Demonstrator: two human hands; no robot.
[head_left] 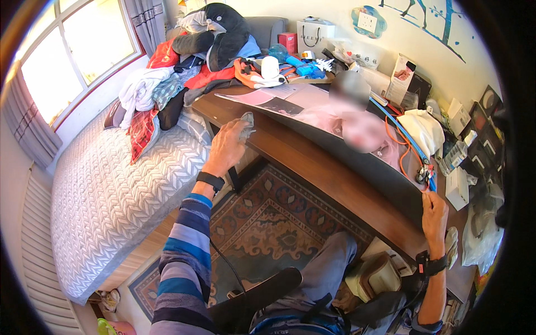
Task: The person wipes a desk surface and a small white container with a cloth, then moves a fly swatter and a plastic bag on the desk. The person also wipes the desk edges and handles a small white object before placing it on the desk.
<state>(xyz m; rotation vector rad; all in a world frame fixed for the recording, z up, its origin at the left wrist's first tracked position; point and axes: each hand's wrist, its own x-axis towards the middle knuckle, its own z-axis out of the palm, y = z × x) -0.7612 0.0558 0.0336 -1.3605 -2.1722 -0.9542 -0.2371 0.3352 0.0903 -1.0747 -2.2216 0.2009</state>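
A large printed desk mat with pale pink patterns and a dark front strip covers much of the brown wooden desk. Its front edge is raised off the wood on the right side. My right hand pinches the mat's near right corner between thumb and fingers. Over the desk's left front part, my left hand is closed around a crumpled grey cloth. The cloth is next to the mat's left end, above bare wood.
Cables, boxes and plastic bags crowd the desk's right side. A white cup-shaped item and blue things stand at the back. Left is a quilted bed with piled clothes. A beige bag sits below the desk.
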